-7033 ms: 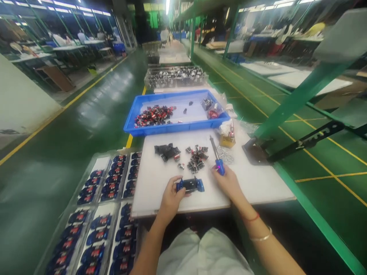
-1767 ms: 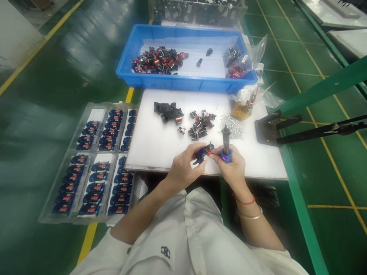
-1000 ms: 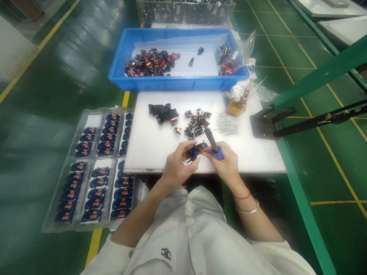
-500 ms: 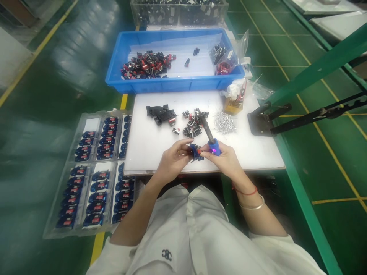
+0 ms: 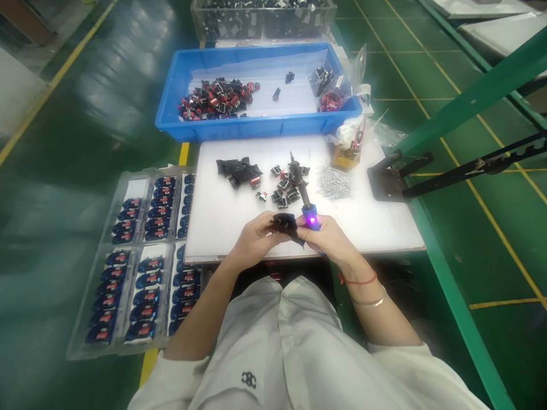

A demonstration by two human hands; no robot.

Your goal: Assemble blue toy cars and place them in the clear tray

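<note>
Over the front edge of the white board [image 5: 239, 216], my left hand [image 5: 255, 241] pinches a dark part [image 5: 285, 222]. The fingertips of my right hand [image 5: 327, 239] touch the part's right side. That hand also holds a blue-handled tool [image 5: 310, 217] with a lit purple light, its dark metal shaft pointing up and away. Beyond the hands lie small black, red and silver parts [image 5: 282, 185], several black pieces [image 5: 238, 171] and a heap of thin metal pins [image 5: 334, 183].
A blue bin [image 5: 265, 125] with black and red parts stands behind the board. At left is a clear tray [image 5: 96, 247] of blue parts. An amber box [image 5: 346, 159] sits at back right, near a green post [image 5: 474, 108] and a black bracket [image 5: 387, 182].
The part between my hands has turned, showing a dark face where blue and red showed before. My right hand and the tool have shifted slightly left, and the tool's shaft stands more upright.
</note>
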